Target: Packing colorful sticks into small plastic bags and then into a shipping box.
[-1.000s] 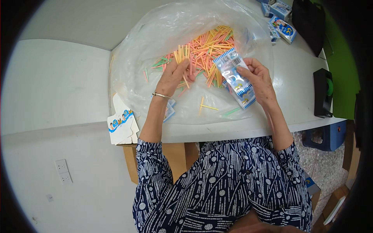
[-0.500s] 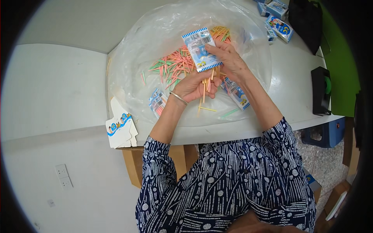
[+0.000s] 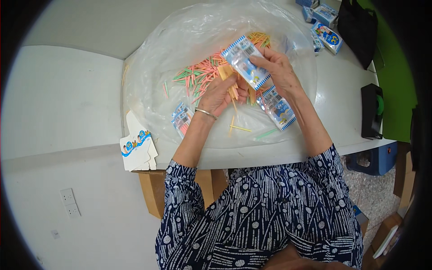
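Note:
My left hand [image 3: 217,95], with a bangle at the wrist, is closed around a bundle of thin pale orange sticks [image 3: 226,74]. Held between the thumb and fingers of my right hand [image 3: 280,72] is a small blue-and-white packet [image 3: 240,57], tilted just right of the bundle. Both hands are over a large clear plastic bag [image 3: 155,58] with a heap of pink, green and yellow sticks [image 3: 203,75] on it. One packet [image 3: 280,110] lies below my right wrist, and another packet [image 3: 182,116] with pink sticks showing lies left of my left forearm.
Flat white printed cartons [image 3: 138,146] lie at the table's left corner. Small blue-and-white boxes [image 3: 327,36] and a black bag [image 3: 357,31] are at the far right. A black tape dispenser [image 3: 371,110] stands at the right edge, above a blue stool [image 3: 380,158].
My right hand has moved right with the packet, away from my left hand, and the packet is more tilted. The stick bundle in my left hand now shows, turned upward.

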A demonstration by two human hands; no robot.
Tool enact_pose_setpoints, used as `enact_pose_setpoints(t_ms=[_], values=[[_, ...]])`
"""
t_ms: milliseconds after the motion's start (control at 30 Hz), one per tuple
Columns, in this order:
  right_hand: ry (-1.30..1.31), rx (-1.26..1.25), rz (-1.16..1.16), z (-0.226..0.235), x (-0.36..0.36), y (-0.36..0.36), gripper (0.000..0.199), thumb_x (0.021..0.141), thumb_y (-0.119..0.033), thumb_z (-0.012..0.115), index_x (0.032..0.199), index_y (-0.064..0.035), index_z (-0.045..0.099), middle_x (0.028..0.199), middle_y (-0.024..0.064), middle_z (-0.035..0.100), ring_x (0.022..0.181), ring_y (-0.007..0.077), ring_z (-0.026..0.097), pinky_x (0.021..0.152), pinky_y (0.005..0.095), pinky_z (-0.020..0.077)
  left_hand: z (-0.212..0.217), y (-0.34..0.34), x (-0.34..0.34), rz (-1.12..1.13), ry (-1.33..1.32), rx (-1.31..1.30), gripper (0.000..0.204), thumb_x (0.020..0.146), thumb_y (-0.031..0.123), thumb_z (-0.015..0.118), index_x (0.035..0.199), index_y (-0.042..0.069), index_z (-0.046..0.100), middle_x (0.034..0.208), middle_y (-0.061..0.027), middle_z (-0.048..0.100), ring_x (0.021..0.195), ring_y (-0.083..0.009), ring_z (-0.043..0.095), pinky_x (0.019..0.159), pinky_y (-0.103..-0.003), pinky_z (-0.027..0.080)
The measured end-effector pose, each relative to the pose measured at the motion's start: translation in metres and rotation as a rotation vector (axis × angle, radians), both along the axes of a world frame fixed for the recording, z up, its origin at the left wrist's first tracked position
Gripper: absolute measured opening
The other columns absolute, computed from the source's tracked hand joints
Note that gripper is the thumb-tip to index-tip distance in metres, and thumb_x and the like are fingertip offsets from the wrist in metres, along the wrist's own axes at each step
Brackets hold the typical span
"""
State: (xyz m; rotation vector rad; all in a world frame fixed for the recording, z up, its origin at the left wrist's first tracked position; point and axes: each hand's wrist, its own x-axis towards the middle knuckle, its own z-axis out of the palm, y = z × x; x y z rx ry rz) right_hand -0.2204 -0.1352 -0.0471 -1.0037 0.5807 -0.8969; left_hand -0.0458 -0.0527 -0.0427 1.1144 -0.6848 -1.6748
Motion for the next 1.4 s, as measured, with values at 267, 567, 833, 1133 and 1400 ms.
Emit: enact_pose_setpoints(t_ms=[267,567,833,1133,1400], values=[[0.215,-0.035,0.102,-0.003,-0.022,0.018,0.019,0.087,-0.021,0.065,0.09,-0.0027,0.068,0.074,-0.0033,0.063,0.063,0.0012,0.055,0.056,0.0164,0.0433,0.041,-0.005,0.005,0.193,-0.468,-0.341,0.032,0.1,0.029,0.043,0.102,-0.001,0.056,0.097,-0.0104,0.065,0.086,-0.0147,0.062,0.073,-0.028,0.051],[0.284,-0.087,0.176,-0.001,-0.034,0.03,0.027,0.09,-0.026,0.062,0.09,0.0,0.069,0.07,-0.003,0.06,0.061,0.0008,0.05,0.052,0.0179,0.037,0.064,-0.008,-0.016,0.226,-0.246,-0.492,0.037,0.1,0.031,0.042,0.102,-0.004,0.056,0.101,-0.014,0.064,0.098,-0.0178,0.059,0.091,-0.032,0.045],[0.178,0.033,0.27,-0.002,-0.036,0.032,0.025,0.088,-0.023,0.065,0.095,0.0002,0.07,0.076,-0.0031,0.063,0.064,0.0006,0.053,0.056,0.016,0.0405,0.056,-0.002,-0.022,0.077,-0.352,-0.492,0.029,0.099,0.032,0.045,0.103,0.004,0.051,0.106,-0.0183,0.063,0.102,-0.0214,0.06,0.094,-0.035,0.046],[0.1,0.097,0.338,-0.012,-0.037,0.029,0.022,0.085,-0.021,0.068,0.092,0.0,0.071,0.077,-0.0014,0.065,0.065,0.0019,0.056,0.056,0.0161,0.042,0.056,-0.003,-0.016,0.067,-0.437,-0.533,0.028,0.099,0.032,0.044,0.099,0.005,0.05,0.105,-0.0156,0.064,0.097,-0.0171,0.06,0.087,-0.031,0.048],[0.07,0.096,0.345,-0.009,-0.036,0.032,0.023,0.086,-0.021,0.068,0.094,0.0003,0.07,0.08,-0.0001,0.065,0.067,0.0024,0.057,0.057,0.0163,0.0437,0.046,0.009,-0.03,0.016,-0.448,-0.482,0.035,0.1,0.032,0.042,0.105,0.001,0.057,0.099,-0.0075,0.065,0.089,-0.0088,0.057,0.073,-0.023,0.047]])
